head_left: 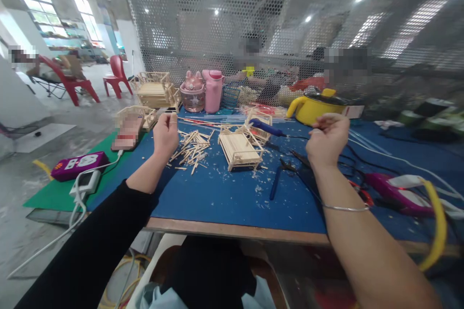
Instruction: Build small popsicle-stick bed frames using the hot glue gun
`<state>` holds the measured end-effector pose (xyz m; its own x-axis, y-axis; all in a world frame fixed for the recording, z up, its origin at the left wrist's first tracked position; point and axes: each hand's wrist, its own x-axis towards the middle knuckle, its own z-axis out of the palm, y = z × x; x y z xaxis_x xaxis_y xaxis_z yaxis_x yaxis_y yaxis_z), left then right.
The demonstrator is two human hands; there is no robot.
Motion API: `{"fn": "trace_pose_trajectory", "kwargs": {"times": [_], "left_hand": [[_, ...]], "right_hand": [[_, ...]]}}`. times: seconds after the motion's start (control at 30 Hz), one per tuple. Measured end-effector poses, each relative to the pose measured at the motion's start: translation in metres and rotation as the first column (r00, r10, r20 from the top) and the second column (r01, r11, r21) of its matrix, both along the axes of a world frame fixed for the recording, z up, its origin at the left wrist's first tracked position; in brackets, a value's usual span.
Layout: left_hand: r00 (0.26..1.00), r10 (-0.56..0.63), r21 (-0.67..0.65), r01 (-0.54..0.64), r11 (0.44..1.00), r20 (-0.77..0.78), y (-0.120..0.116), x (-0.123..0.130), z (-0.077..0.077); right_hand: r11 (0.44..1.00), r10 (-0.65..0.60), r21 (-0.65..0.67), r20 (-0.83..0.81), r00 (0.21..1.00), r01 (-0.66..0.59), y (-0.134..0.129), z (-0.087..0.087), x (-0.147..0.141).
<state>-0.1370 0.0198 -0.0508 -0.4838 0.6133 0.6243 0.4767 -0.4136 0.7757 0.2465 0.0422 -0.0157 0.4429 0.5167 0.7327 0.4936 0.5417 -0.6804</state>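
Observation:
My left hand (166, 134) is raised over the left part of the table, its fingers pinched together. My right hand (328, 139) is up on the right, fingers curled in; whatever either hand may hold is hidden or too small to make out. Between them stands a small bed-like model (239, 147) made of wooden sticks. Just right of my left hand lies a pile of loose short sticks (194, 149). A blue-handled corded tool (266, 128) rests by the model. Blue-handled pliers (277, 181) lie closer to my right hand.
More stick models (154, 91) stand at the back left. A phone (128, 130) and purple case (79, 165) lie on a green mat (47, 195). Behind are a pink bottle (213, 91) and yellow pot (317, 107). Cords and a purple-and-white item (402, 193) occupy the right.

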Motion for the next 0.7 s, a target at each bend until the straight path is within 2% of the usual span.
{"fn": "trace_pose_trajectory", "kwargs": {"times": [0.1,0.3,0.4,0.47,0.53,0.6,0.7], "left_hand": [[0.999,-0.028,-0.011,0.028,1.0,-0.04,-0.005,0.005,0.001],[0.994,-0.075,-0.024,0.073,0.997,-0.082,-0.007,0.013,0.001],[0.994,-0.087,-0.037,0.085,0.996,-0.073,-0.006,0.014,-0.001],[0.992,-0.101,-0.052,0.098,0.994,-0.069,-0.005,0.014,-0.002],[0.991,-0.117,-0.07,0.112,0.991,-0.071,-0.005,0.013,-0.002],[0.988,-0.131,-0.091,0.124,0.988,-0.082,-0.006,0.012,-0.002],[0.984,-0.143,-0.105,0.132,0.986,-0.105,-0.011,0.016,0.001]], "right_hand": [[0.997,0.048,0.061,0.02,0.999,-0.049,-0.006,0.0,-0.008],[0.987,0.13,0.085,0.109,0.986,-0.139,-0.029,0.003,-0.033],[0.964,0.264,-0.066,0.194,0.945,-0.256,-0.036,0.006,-0.029],[0.913,0.377,-0.264,0.258,0.889,-0.31,-0.037,0.008,-0.022],[0.853,0.448,-0.425,0.299,0.842,-0.303,-0.036,0.008,-0.015],[0.813,0.487,-0.499,0.297,0.821,-0.301,-0.036,0.009,-0.013],[0.795,0.523,-0.492,0.265,0.81,-0.353,-0.039,0.01,-0.018]]}}
